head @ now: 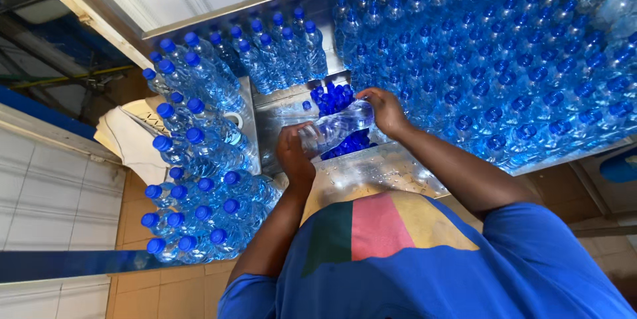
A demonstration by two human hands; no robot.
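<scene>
We are looking down over the person's blue shirt at a wet steel table, and we are placing everything by the bottle in hand, a clear plastic one lying tilted across the middle of that table.

Far left of the bottle, a white cloth or bag is lying crumpled at the table's edge. Next, still left of the bottle, a block of capped bottles is standing upright in tight rows, blue caps up; we are counting roughly two dozen caps in it, probably packed close to save room.

The left hand is gripping the bottle's lower end, fingers wrapped around it. The right hand is closing on the upper end, fingertips curled at the neck. The bottle is lying sideways between the two hands, a hold that steadies both ends. Whether a cap is on it yet, we cannot tell; the hand is covering the neck.

Just behind and under the bottle, a heap of loose blue caps is sitting within easy reach, too jumbled to count. Right of the bottle, a much larger field of capped bottles is filling the table, well over a hundred.
</scene>
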